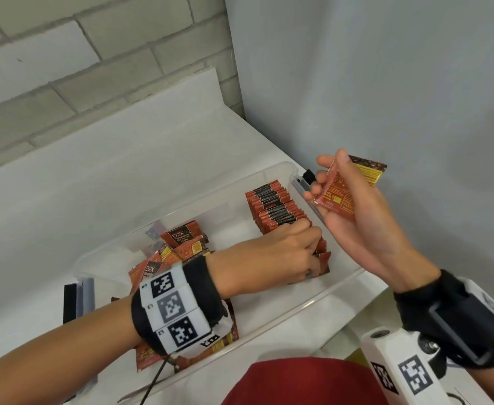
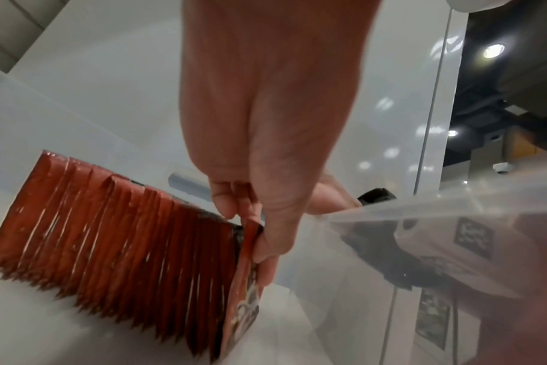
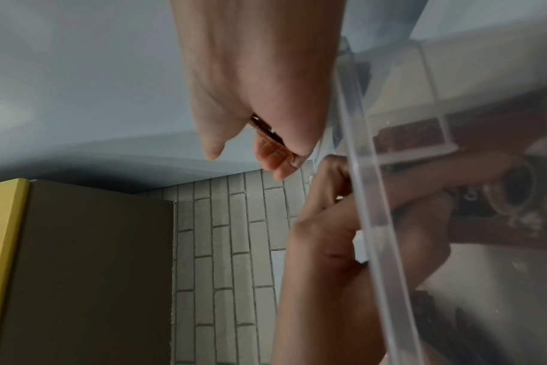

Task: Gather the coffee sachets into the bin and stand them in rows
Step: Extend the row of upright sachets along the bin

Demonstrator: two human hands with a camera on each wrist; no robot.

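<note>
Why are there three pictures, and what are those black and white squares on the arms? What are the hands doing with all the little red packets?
There is no machine here, just a person with cameras strapped on. The big picture comes from a camera on the head, looking down. The other two come from cameras on each wrist, looking along the hand. The squares are printed patterns on the wrist bands.

A clear plastic bin sits on a white table. Inside it, a row of coffee sachets stands upright, and a loose pile lies jumbled nearby.

The left hand reaches into the bin and pinches the end sachet of the row. The right hand waits above the bin's edge, its fingers curled round a few more sachets.
</note>
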